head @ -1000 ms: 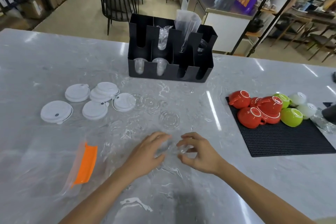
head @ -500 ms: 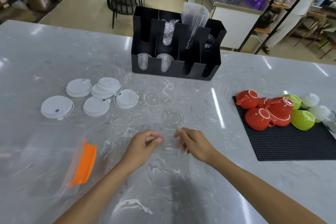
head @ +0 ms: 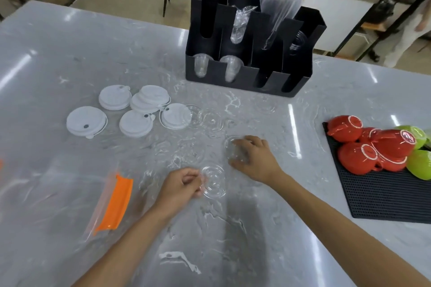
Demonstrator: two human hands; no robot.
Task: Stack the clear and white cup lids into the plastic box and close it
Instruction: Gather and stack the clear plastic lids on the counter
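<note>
My left hand [head: 180,186] pinches the edge of a clear lid stack [head: 213,182] just above the grey counter. My right hand [head: 253,158] is farther back, its fingers closing around another clear lid [head: 231,147] lying on the counter. More clear lids [head: 211,120] lie flat beyond it. Several white lids [head: 136,109] sit in a loose group at the left. The clear plastic box [head: 58,200] with an orange clasp [head: 115,205] lies at the near left, hard to make out.
A black cup organiser [head: 251,51] holding clear cups stands at the back of the counter. A black mat [head: 382,196] at the right carries red cups [head: 368,147] and green cups [head: 419,163]. A person [head: 410,18] stands beyond the counter's far right.
My hands have drawn apart. The right hand reached back to a clear lid on the counter, while the left keeps the clear lid stack. The camera tilted down and closer.
</note>
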